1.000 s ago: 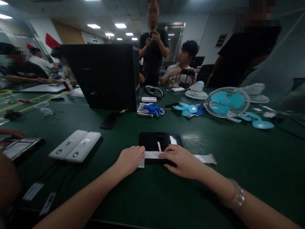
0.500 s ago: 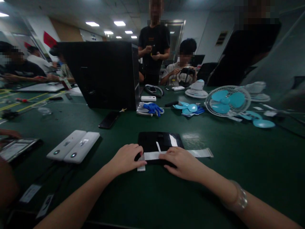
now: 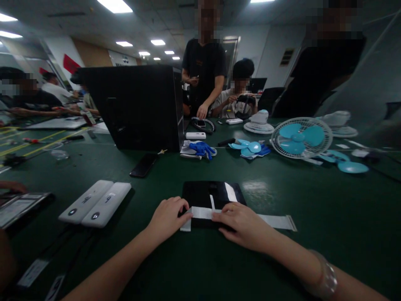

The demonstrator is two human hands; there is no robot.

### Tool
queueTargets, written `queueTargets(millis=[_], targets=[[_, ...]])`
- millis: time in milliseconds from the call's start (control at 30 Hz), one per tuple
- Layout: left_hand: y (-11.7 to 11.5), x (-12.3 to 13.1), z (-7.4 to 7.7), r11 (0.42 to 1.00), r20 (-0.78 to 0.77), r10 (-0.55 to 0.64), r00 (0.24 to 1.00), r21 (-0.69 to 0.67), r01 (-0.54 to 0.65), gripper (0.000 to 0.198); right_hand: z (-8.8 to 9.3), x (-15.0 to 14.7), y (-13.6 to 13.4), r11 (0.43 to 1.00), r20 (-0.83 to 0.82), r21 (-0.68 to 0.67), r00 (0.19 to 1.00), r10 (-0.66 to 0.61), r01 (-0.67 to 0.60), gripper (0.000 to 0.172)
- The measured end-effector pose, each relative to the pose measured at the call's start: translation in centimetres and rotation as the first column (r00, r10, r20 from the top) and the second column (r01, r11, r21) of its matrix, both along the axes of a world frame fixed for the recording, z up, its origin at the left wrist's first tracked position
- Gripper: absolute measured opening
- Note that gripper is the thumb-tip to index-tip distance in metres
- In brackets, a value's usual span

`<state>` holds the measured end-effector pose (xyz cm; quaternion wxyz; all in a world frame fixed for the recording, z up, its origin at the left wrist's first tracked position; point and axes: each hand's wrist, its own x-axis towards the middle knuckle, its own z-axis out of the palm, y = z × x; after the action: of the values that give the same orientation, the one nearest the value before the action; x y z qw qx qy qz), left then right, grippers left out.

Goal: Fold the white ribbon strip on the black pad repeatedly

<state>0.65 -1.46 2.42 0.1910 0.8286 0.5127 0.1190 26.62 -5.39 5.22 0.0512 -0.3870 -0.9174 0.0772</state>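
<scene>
A flat white ribbon cable (image 3: 202,213) lies across the front part of a glossy black panel (image 3: 199,192) on the table. My left hand (image 3: 169,215) is closed on the cable at its left end, where the strip folds and turns toward me. My right hand (image 3: 242,219) has its fingertips pressed together on the cable right of the panel's middle. Past that hand, the cable runs out to a connector end (image 3: 292,223) on the right. A narrow white strip (image 3: 212,202) stands out from the cable across the panel. Both palms hide parts of the panel.
Two white power banks (image 3: 100,202) with leads lie at left, near a dark phone (image 3: 144,165). A black computer case (image 3: 134,108) stands behind. Blue-and-white gloves (image 3: 200,149), blue fan blades (image 3: 249,146) and a fan (image 3: 299,137) lie farther back. Other people are around the table.
The view has tilted up a little. The cable's connector end sits farther right, and my right hand has shifted slightly right. Across the table, a standing person has lowered one hand to the tabletop.
</scene>
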Motion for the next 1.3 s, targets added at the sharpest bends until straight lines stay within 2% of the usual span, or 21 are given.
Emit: queueTargets(millis=[200, 433, 500, 567, 633, 700, 833, 967, 1167, 1300], targets=[[0.1, 0.2, -0.1, 0.999, -0.001, 0.052, 0.999, 0.010, -0.052, 0.025, 0.0, 0.0, 0.1, 1.000, -0.023, -0.006, 1.000, 0.005, -0.005, 0.036], [-0.1, 0.5, 0.2, 1.000, -0.004, 0.018, 1.000, 0.004, -0.018, 0.018, -0.1, 0.5, 0.5, 0.999, -0.061, -0.045, 0.998, 0.009, -0.012, 0.038], [-0.2, 0.5, 0.2, 1.000, -0.007, 0.012, 1.000, 0.016, -0.012, 0.019, -0.2, 1.1, 1.0, 0.998, -0.092, -0.068, 0.996, 0.010, -0.016, 0.045], [-0.2, 0.5, 0.1, 1.000, 0.006, 0.007, 1.000, 0.028, -0.008, 0.020, -0.3, 1.7, 1.5, 0.996, -0.099, -0.092, 0.995, -0.029, 0.020, 0.059], [-0.1, 0.4, 0.0, 0.999, 0.054, 0.010, 0.998, 0.045, -0.012, 0.021, -0.4, 2.1, 2.1, 0.990, -0.077, -0.123, 0.994, -0.080, 0.071, 0.075], [0.1, 0.1, -0.1, 0.998, 0.126, 0.036, 0.991, 0.051, -0.042, 0.024, -0.5, 2.4, 2.4, 0.984, -0.048, -0.154, 0.994, -0.100, 0.091, 0.083], [0.8, -0.5, -0.3, 0.991, 0.274, 0.134, 0.952, -0.031, -0.130, 0.029, -0.6, 2.3, 2.6, 0.981, -0.050, -0.173, 0.994, -0.094, 0.084, 0.083], [1.4, -1.1, -0.8, 0.978, 0.370, 0.205, 0.906, -0.122, -0.171, 0.037, -0.4, 2.0, 2.3, 0.989, -0.053, -0.129, 0.995, -0.080, 0.073, 0.080], [1.8, -1.1, -1.4, 0.974, 0.408, 0.209, 0.889, -0.171, -0.150, 0.044, -0.4, 1.8, 2.1, 0.990, -0.008, -0.111, 0.996, -0.086, 0.084, 0.069], [1.9, -1.2, -1.6, 0.971, 0.426, 0.217, 0.878, -0.190, -0.147, 0.042, -0.6, 1.8, 2.2, 0.994, 0.010, -0.088, 0.997, -0.071, 0.071, 0.065]])
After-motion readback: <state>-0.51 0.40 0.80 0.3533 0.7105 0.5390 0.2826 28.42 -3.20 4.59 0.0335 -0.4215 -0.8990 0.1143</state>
